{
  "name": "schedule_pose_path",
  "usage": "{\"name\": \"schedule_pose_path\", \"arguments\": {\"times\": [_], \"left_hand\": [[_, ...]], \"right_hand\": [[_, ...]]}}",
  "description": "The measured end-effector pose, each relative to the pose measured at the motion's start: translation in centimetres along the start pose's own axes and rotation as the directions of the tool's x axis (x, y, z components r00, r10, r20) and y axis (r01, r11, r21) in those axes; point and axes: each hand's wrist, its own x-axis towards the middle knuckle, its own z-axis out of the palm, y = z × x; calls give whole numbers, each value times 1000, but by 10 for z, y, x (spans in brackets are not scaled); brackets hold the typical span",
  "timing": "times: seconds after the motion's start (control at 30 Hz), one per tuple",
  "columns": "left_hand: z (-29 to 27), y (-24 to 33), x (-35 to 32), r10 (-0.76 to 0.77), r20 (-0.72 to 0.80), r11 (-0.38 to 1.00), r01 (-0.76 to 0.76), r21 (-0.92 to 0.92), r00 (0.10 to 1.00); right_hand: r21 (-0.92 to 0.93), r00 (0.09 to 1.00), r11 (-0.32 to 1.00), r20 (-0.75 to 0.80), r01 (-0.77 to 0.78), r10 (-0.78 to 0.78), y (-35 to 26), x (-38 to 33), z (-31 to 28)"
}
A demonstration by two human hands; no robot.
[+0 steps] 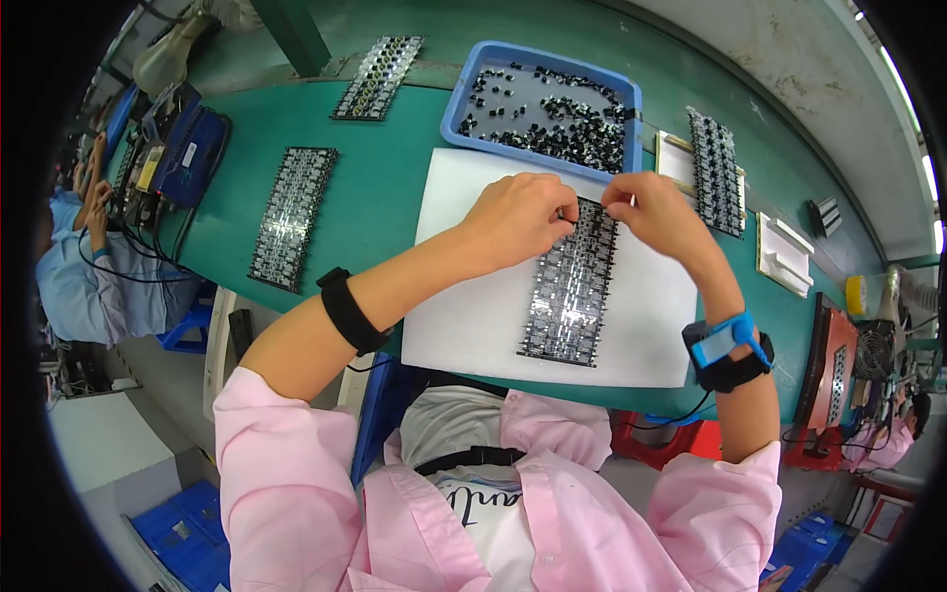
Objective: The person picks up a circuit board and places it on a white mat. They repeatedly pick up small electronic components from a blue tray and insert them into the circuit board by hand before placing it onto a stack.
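A circuit board panel, dark with rows of silvery parts, lies lengthwise on a white foam sheet. At its far left edge my left hand is closed in a pinch; a tiny dark bit shows by the fingertips, too small to name. My right hand bends over the far right corner of the panel, thumb and fingers pinched together. What those fingers hold, if anything, is hidden. Just beyond both hands stands a blue plastic tray with many small black components scattered and heaped in it.
Similar board panels lie on the green table: one left, one far left, one right resting on a pale frame. A white fixture sits farther right. Another person works beside a blue machine at left.
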Motion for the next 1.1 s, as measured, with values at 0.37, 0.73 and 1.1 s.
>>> {"name": "schedule_pose_path", "arguments": {"times": [0.37,0.73,1.1], "left_hand": [[17,8,1,16,-62,999,-14,31,998],[15,16,-7,129,-72,984,-119,131,989],[25,20,-13,289,-121,905,-230,357,950]], "right_hand": [[-275,957,961,-283,-14,-67,5,71,14],[-102,944,994,-324,25,-57,1,75,21],[79,883,991,-466,108,-59,2,78,20]]}}
